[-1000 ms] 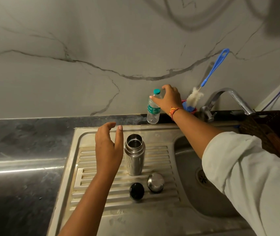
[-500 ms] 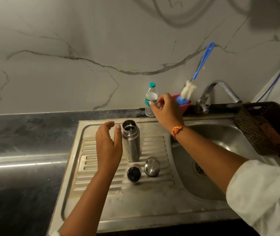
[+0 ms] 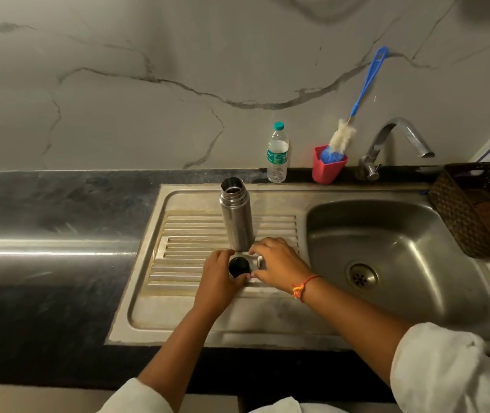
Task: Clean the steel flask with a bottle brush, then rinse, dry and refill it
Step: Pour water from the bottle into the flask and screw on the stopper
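A dark table [image 3: 58, 219] runs along the left, and a steel drainboard [image 3: 190, 231] is set into it. The flask [image 3: 236, 217] stands upright on the drainboard ribs with its mouth uncovered. Just in front of it, the left hand [image 3: 218, 281] curls its fingers and thumb around a black lid [image 3: 238, 268] that rests on the drainboard. Beside it, the right hand [image 3: 281, 265] bends its fingers over a steel cap [image 3: 261, 261], mostly hiding it, with the thumb against the near edge. Against the back wall stand a water bottle [image 3: 277, 155] and a red cup [image 3: 325, 171] that holds the bottle brush [image 3: 342, 137], its blue handle leaning on the wall. Further right are the tap [image 3: 392, 138], the sink [image 3: 416, 248] and a dark basket [image 3: 458, 210].
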### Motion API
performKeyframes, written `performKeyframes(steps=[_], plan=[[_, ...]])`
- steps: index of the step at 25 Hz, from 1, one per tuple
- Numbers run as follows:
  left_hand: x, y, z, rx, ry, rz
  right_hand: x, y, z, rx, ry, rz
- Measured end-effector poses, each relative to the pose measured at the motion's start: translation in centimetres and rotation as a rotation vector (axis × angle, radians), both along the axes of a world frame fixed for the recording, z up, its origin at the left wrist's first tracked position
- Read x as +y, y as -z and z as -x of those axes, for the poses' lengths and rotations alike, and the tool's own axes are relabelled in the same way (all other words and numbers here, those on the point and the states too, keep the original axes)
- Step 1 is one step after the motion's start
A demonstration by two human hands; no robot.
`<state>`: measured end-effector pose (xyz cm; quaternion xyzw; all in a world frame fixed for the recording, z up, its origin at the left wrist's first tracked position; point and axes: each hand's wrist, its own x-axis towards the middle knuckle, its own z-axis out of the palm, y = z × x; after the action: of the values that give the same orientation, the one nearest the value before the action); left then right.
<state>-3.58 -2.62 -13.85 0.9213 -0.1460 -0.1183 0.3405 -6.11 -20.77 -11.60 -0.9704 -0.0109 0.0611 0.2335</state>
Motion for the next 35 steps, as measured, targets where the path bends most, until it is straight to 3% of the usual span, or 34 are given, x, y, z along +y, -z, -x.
performKeyframes(steps=[7,14,19,23,30,35], plan=[[-0.7,1.2,0.0,-0.028,-0.045,0.065,0.7,0.2,0.2,-0.033,-0.065,0.020],[-0.8,-2.8,0.2,-0.145,-0.133,0.304,1.2,-5.1,-0.3,-0.079,0.086,-0.386],[-1.6,-7.1,-0.4,-0.301,-0.134,0.434,0.1,-10.5,-1.5,-0.223,0.108,-0.357],[-1.8,-8.6,-2.5,-0.255,-0.172,0.382,-1.5,-14.7,-3.4,-0.333,0.121,-0.406],[-3.5,-9.5,-6.6,-0.125,-0.148,0.399,-1.4,-16.3,-8.0,-0.255,0.066,-0.341],[-3.7,-8.8,-7.8,-0.060,-0.148,0.446,-0.7,-15.8,-9.5,-0.197,-0.016,-0.190]])
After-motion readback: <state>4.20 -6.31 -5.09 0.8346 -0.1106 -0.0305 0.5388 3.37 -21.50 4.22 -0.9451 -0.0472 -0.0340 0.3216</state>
